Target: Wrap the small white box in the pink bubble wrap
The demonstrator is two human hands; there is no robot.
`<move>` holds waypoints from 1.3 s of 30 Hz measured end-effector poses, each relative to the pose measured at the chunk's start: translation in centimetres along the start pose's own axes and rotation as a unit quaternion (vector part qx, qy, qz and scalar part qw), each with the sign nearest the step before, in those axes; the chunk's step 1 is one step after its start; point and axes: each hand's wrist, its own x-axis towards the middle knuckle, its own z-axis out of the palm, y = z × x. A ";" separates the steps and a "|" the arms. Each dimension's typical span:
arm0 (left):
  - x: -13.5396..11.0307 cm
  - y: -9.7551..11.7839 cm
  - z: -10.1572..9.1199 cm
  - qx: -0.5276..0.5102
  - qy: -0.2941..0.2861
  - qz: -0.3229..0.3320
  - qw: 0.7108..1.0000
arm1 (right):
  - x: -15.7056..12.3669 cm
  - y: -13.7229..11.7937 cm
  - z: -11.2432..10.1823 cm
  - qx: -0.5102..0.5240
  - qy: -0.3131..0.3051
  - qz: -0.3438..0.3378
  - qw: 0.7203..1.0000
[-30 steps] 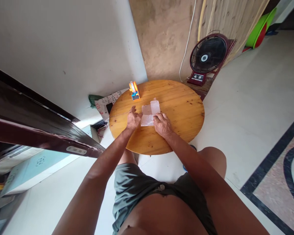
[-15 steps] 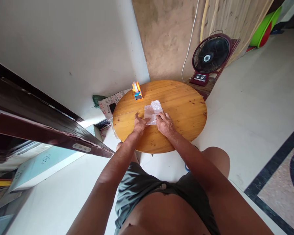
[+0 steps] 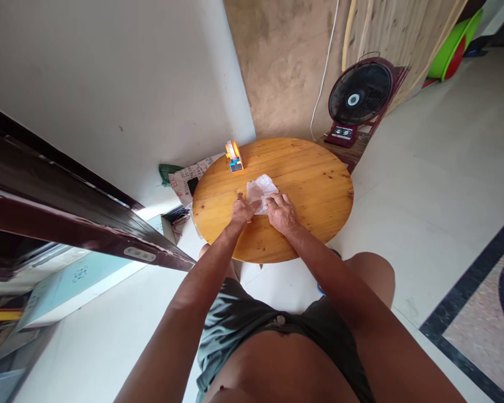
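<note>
A small crumpled sheet of clear bubble wrap [image 3: 260, 187] lies on the round wooden table [image 3: 315, 173], its far edge raised and uneven. My left hand [image 3: 243, 210] is at its left edge, the thumb reaching across onto the plastic and the other fingers partly hidden. On the near right corner, my right hand [image 3: 282, 214] has its fingers bent and closed on the wrap. Toward the back left of the table stands an orange and blue tape dispenser [image 3: 234, 157] with a roll in it, apart from both hands.
A dark red fan [image 3: 359, 95] stands behind the table at right, by a white cord [image 3: 325, 73]. A dark door frame [image 3: 88, 212] rises at left. Printed cardboard [image 3: 182, 182] with a black item sits beside the table. My knees are close to its near edge.
The far part of the bubble wrap has shifted slightly toward me and lies lower and more bunched. My left hand has moved a little to the right; the right hand has hardly moved.
</note>
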 end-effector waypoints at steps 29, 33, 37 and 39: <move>-1.7 -0.4 1.8 0.030 0.028 0.000 0.999 | 0.0 0.0 0.1 0.005 0.015 -0.006 1.000; -1.7 -1.1 2.3 0.195 0.094 0.119 0.969 | 0.0 0.1 0.3 0.005 0.016 -0.006 1.000; -2.0 -1.2 2.7 0.244 0.117 0.147 0.951 | 0.0 0.1 0.5 -0.001 0.018 -0.001 1.000; -1.9 -1.1 2.7 0.233 0.123 0.152 0.953 | 0.0 0.1 0.5 -0.003 0.017 0.000 1.000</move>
